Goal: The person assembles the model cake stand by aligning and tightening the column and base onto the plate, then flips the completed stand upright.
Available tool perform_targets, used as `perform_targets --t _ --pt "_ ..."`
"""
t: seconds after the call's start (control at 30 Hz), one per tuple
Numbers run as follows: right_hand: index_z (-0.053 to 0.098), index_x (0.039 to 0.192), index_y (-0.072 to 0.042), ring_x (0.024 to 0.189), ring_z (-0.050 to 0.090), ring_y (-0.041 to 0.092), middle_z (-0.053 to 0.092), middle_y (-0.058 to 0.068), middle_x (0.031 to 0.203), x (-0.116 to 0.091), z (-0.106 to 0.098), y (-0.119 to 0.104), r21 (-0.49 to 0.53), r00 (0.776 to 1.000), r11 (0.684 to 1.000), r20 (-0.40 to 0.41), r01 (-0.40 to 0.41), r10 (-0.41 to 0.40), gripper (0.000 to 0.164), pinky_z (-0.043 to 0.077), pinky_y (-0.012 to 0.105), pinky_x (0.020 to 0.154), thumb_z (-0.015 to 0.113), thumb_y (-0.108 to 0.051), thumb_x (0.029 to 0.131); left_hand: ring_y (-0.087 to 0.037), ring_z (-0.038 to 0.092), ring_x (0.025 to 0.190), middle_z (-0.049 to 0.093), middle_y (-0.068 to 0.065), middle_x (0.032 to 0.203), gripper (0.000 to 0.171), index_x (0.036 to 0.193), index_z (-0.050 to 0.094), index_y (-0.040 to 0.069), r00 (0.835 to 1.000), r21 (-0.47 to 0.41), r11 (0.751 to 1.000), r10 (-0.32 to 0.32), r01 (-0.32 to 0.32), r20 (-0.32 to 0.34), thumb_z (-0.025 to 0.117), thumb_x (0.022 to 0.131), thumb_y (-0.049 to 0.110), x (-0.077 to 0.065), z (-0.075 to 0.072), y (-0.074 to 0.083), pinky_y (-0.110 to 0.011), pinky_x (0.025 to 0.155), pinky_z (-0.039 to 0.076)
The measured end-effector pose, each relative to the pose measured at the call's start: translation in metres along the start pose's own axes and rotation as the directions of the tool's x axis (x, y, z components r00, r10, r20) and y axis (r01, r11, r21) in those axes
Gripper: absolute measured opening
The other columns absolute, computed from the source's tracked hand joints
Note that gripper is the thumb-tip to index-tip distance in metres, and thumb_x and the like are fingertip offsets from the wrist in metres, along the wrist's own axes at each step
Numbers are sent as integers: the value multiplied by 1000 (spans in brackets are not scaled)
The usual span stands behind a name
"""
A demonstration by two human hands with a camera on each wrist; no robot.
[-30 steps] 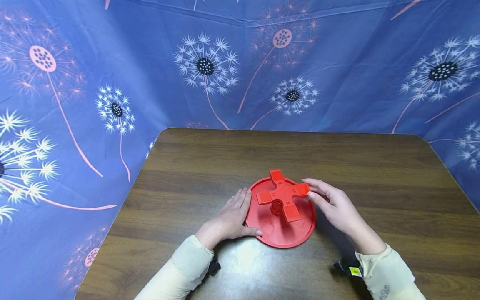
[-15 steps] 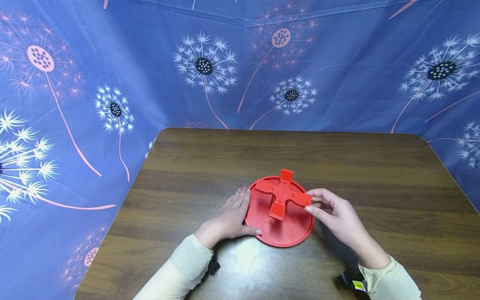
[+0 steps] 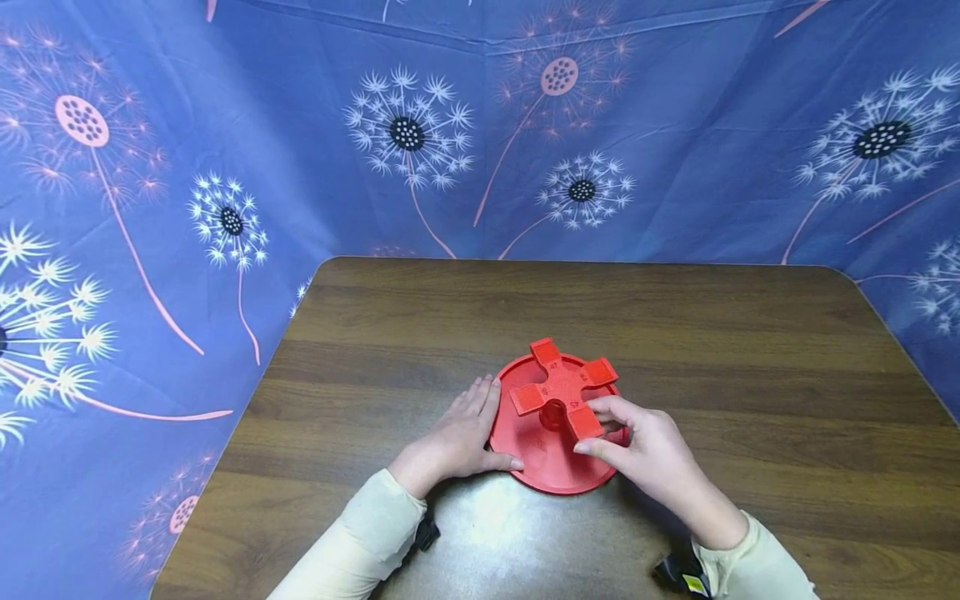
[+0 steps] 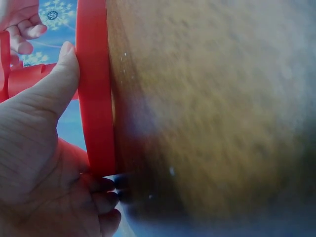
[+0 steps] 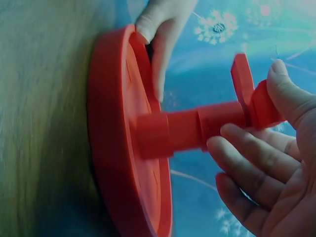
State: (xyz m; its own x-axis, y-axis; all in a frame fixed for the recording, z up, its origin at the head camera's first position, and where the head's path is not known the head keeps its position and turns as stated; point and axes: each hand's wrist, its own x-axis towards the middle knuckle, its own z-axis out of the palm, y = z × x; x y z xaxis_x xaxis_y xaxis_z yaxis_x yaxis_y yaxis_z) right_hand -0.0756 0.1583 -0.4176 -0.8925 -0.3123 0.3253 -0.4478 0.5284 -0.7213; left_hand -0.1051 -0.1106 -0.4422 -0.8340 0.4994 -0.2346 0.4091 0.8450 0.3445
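Observation:
A round red base with a raised rim rests on the wooden table. From its middle rises a stepped red post, topped by a red cross-shaped handle with small markings on its arms. My left hand grips the left side of the base, thumb over the rim and fingers along the outer edge. At the near right, my right hand pinches the handle's nearest arm between thumb and index finger. In the right wrist view its remaining fingers hang half curled below the handle, beside the post.
The brown wooden table has rounded far corners. Behind and left of it hangs a blue cloth printed with dandelions. Black straps with a small device sit at both wrists, under the cream sleeves.
The handle has turned on its post, its arms now at a different angle. My right hand has shifted left and nearer, over the base. The left hand and the base stay in place.

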Motion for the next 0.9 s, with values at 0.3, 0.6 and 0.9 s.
perform_targets --t 0.3,0.6,0.9 --pt "66 89 -21 60 58 -3 61 -18 67 3 21 -14 -182 993 983 -108 17 -37 42 49 22 53 92 -35 60 -34 11 148 14 -22 160 115 154 12 -2 1000 6 1000 -4 4 -2 66 80 66 1 2 -1 -44 118 19" --pt "64 87 -24 58 56 -2 60 -14 65 2 27 -18 -240 988 971 -155 -17 -21 43 43 22 51 91 -43 59 -33 10 148 13 -22 160 115 155 11 -2 1000 9 1000 -3 3 4 65 80 67 1 2 -1 -43 118 17" --pt "71 88 -18 57 57 -2 67 -13 70 0 8 -16 -114 967 993 -246 35 -63 30 47 16 51 91 -18 65 -33 10 148 13 -22 160 116 155 11 -2 1000 -4 1000 3 -3 0 66 79 67 2 3 -3 -43 118 17"
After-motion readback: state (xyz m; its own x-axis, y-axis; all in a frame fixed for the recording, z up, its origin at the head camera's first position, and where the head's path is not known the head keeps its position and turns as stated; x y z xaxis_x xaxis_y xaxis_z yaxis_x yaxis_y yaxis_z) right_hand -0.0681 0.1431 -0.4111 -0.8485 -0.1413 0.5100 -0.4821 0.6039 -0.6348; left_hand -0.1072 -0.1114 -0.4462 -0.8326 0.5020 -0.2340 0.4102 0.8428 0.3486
